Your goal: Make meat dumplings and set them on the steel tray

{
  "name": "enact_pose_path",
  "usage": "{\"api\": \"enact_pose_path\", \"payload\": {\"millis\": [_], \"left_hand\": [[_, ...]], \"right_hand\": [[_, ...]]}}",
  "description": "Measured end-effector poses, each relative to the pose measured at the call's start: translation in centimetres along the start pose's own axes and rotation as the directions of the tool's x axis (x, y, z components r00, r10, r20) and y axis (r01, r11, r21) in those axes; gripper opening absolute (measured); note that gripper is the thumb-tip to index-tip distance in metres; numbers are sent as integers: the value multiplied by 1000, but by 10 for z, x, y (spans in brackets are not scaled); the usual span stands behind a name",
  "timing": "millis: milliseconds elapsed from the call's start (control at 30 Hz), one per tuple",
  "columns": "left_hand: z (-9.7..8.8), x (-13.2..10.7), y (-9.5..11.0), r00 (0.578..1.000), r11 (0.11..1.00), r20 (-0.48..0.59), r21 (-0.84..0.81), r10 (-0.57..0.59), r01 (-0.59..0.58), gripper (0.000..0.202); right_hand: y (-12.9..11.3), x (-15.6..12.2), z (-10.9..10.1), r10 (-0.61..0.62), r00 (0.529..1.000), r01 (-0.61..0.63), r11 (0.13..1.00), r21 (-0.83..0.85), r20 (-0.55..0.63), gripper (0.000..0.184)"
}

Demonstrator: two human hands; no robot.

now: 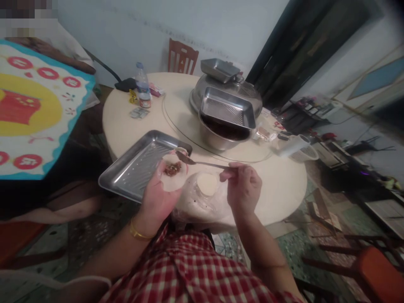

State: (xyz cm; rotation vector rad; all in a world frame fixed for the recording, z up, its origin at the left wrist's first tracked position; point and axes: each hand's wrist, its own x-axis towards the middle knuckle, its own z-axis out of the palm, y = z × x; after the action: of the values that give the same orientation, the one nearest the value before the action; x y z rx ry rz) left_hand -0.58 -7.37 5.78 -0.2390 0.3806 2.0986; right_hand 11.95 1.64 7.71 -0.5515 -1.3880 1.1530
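A round white dumpling wrapper [172, 183] lies in my left hand [154, 198], whose fingers curl up around its edge. Brown minced filling [172, 168] sits in the middle of the wrapper. My right hand [244, 189] is closed on the handle of a metal spoon [202, 163], its bowl just above the wrapper's far edge. Between my hands, a stack of pale wrappers [206, 184] rests on a clear plastic bag [197, 204] at the table's near edge. Just beyond my left hand is a steel tray [132, 170], which it partly hides.
On the round table [280, 198], a steel bowl [217, 141] with dark contents carries a tilted tray [229, 107]. Behind it stands a lidded pan [252, 90]. A bottle [142, 80] and jar [145, 100] stand at the far left. A person [71, 46] holds a painted board [47, 107] at left.
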Motion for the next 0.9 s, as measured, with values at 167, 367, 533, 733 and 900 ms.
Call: {"api": "enact_pose_path", "payload": {"millis": [167, 367, 533, 733, 900], "left_hand": [[3, -2, 2, 998, 1000, -59, -11, -9, 8, 35], [3, -3, 1, 1000, 1000, -27, -26, 1, -2, 37], [0, 1, 0, 1000, 1000, -18, -19, 2, -3, 35], [-3, 6, 0, 999, 1000, -51, -23, -15, 14, 37], [-2, 5, -2, 998, 1000, -62, -9, -15, 15, 41]], "right_hand": [[5, -9, -1, 23, 1000, -23, 998, -61, -3, 35], [8, -15, -7, -15, 999, 23, 987, -162, 46, 32], [10, -22, -7, -35, 995, 52, 982, -179, 98, 30], [10, -34, 0, -144, 970, 182, 964, -191, 195, 27], [15, -38, 3, -135, 970, 179, 960, -216, 204, 29]]}}
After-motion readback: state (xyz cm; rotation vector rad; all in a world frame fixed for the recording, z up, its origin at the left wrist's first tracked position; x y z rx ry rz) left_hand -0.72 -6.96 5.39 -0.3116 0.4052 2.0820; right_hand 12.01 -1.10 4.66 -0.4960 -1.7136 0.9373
